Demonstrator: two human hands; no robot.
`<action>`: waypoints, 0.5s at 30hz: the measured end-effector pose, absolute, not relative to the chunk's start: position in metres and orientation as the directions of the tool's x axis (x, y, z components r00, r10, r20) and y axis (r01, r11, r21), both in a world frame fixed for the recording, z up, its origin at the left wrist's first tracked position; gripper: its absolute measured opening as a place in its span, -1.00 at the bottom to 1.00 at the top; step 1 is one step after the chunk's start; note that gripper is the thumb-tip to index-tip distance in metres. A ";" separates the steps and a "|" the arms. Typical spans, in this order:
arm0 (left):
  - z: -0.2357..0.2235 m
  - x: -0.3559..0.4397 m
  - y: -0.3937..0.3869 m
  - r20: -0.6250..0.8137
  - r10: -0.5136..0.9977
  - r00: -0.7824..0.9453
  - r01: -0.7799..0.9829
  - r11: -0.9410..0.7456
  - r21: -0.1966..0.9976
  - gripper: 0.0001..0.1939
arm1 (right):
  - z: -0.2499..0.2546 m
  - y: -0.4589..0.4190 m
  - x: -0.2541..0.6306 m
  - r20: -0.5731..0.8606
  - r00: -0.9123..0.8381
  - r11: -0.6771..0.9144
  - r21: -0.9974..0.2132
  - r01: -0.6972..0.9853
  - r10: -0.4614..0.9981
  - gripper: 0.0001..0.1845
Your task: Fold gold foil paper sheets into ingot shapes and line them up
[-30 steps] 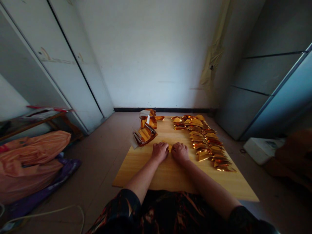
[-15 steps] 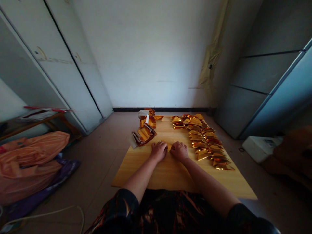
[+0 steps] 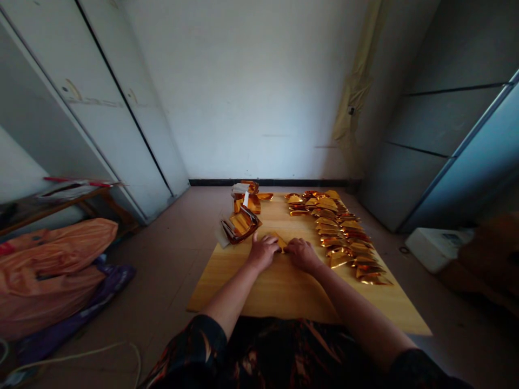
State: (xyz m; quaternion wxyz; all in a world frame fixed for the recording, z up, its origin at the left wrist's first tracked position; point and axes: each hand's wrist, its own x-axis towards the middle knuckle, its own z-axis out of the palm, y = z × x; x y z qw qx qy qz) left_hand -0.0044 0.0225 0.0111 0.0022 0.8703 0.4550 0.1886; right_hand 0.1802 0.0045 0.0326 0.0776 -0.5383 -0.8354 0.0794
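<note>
A small piece of gold foil paper (image 3: pixel 280 241), partly folded, lies on the wooden board between my two hands. My left hand (image 3: pixel 263 253) grips its left side with the fingers curled, while my right hand (image 3: pixel 302 255) pinches the right side. The fingers hide much of the paper. Just beyond my left hand is an open stack of gold foil sheets (image 3: pixel 242 222) in a dark wrapper. To the right of my right hand, several folded gold foil pieces (image 3: pixel 329 233) stand in overlapping rows.
The pale wooden board (image 3: pixel 227 286) lies low before me, with a white wall (image 3: pixel 251 108) beyond. Cabinets (image 3: pixel 133 135) stand at the left, a grey refrigerator-like unit (image 3: pixel 421 124) at the right. Orange plastic bags (image 3: pixel 60 270) and a white box (image 3: pixel 432 246) are on the floor.
My hands have drawn slightly apart, and more of the gold paper between them shows. My left thumb has lifted. The view has shifted slightly.
</note>
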 end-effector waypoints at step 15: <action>0.020 -0.007 0.011 0.253 0.835 0.488 0.824 -0.537 0.184 -0.81 | 0.019 0.023 0.190 0.207 -0.553 0.590 -0.313 0.744 0.807 -0.69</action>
